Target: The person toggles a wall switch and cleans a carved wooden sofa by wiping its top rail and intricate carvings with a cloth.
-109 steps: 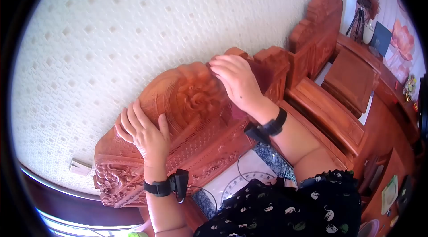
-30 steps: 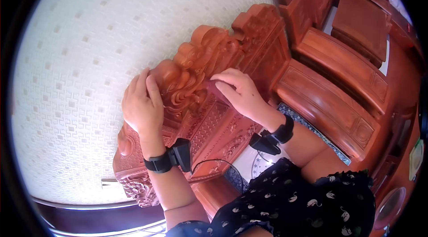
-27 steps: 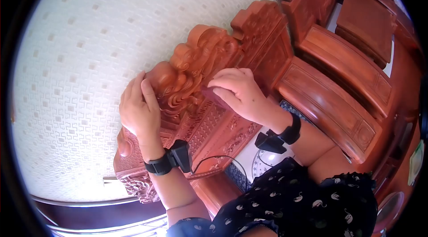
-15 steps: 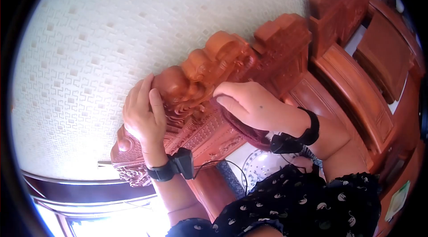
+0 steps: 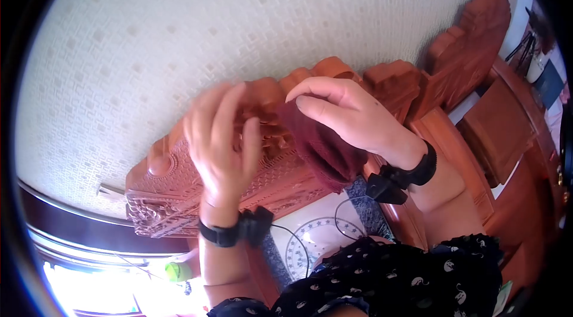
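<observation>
My right hand [image 5: 352, 111] pinches a dark maroon cloth [image 5: 325, 147] between thumb and fingers. The cloth hangs in folds in front of the carved wooden backrest [image 5: 286, 165]. My left hand [image 5: 221, 147] is raised to the left of the cloth, in front of the same carving, with fingers apart and slightly smeared by motion. It holds nothing. Reddish-brown scrollwork and lattice relief cover the backrest, part of it hidden behind both hands.
A pale patterned wall [image 5: 155, 36] rises behind the backrest. Below my hands lies a white panel with a ring of stars [image 5: 286, 239]. Another carved wooden backrest [image 5: 471, 36] and a brown cushion [image 5: 498, 129] are at the right. Bright window light [image 5: 89, 290] comes from the lower left.
My left hand has come off the carved top edge and moved right, closer to the cloth. My right hand still holds the cloth, which hangs more openly. The view has shifted.
</observation>
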Motion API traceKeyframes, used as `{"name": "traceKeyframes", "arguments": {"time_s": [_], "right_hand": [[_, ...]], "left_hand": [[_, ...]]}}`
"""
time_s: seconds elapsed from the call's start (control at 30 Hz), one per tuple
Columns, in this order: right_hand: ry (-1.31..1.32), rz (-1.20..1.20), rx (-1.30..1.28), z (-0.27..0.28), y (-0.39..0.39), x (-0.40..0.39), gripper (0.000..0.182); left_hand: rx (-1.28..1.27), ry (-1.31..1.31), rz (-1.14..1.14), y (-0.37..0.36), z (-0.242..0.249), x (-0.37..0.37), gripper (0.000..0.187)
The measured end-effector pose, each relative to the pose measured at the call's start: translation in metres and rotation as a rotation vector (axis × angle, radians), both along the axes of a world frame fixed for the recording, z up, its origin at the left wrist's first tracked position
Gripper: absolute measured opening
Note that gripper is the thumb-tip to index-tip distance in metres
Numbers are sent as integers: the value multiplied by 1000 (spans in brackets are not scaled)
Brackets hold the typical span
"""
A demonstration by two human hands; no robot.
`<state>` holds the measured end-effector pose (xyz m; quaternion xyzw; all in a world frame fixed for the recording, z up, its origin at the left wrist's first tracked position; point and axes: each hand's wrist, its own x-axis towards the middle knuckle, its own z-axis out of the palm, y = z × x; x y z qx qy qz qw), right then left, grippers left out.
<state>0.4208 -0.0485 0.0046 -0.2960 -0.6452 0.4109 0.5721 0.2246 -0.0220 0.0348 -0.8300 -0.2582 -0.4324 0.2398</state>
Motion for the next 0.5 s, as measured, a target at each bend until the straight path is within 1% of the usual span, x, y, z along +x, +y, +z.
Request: {"name": "traceKeyframes", "arguments": {"time_s": [0.03,0.07,0.13,0.17,0.2,0.23,0.27,0.33,0.37,0.4,0.47,0.5], "right_hand": [[-26,29,-21,2,-4,1,23],[-37,29,-26,3,-7,0,23],[-33,49,-113,3,-7,2,22],[-18,63,-153,4,-6,3,23],[73,100,-223,5,-7,3,24],[0,100,-236,5,-4,6,25],[-71,101,-250,6,0,11,25],[-291,-96,-154,12,6,16,26],[-350,-107,-150,18,11,20,27],[-439,-118,-159,24,19,21,21],[-669,-247,-59,31,40,18,21],[-766,-281,-51,36,50,14,21]], "left_hand": [[-45,-60,-124,-6,-10,2,34],[-394,-277,-279,-23,-27,7,40],[-675,-293,-228,-40,-45,16,39],[-768,-316,-253,-36,-62,16,36],[-856,-337,-283,-31,-77,18,34],[-1063,-541,-449,-34,-79,22,29],[-1055,-545,-465,-31,-82,23,29],[-1317,-711,-529,-23,-91,23,24],[-1322,-799,-493,-21,-93,27,21],[-1322,-808,-501,-19,-94,29,21],[-1226,-758,-437,-16,-95,32,22],[-1227,-767,-436,-15,-93,34,22]]}}
